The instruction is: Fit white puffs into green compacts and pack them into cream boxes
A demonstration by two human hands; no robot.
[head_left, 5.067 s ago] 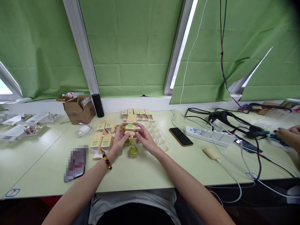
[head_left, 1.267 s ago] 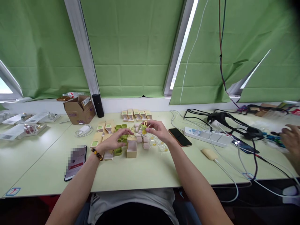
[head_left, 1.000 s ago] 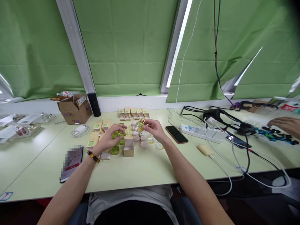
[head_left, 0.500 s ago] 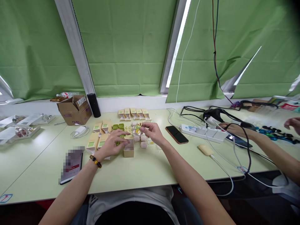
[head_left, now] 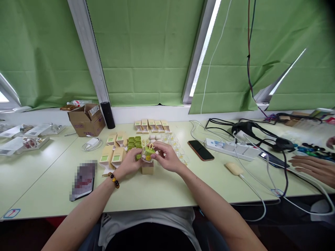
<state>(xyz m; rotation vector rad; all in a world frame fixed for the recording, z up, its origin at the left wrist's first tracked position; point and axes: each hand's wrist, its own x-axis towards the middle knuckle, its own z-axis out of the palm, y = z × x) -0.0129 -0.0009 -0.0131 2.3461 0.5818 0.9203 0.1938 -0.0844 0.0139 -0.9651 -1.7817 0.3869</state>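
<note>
Two bare hands, the left hand [head_left: 131,161] and the right hand [head_left: 168,157], angle inward from outstretched forearms, their fingertips close together in a shared pinch. Just below those fingertips stands a beige cardboard box [head_left: 148,169]. Held between the fingertips is a small clear plastic cube-shaped container [head_left: 147,158] with a green lid [head_left: 149,151], probably light, stiff and somewhat slippery (best pinched by its flat walls, not the thin yellow loop [head_left: 151,146] on top).

Dark-and-amber beaded bracelet [head_left: 114,180], white clothing [head_left: 123,223].
</note>
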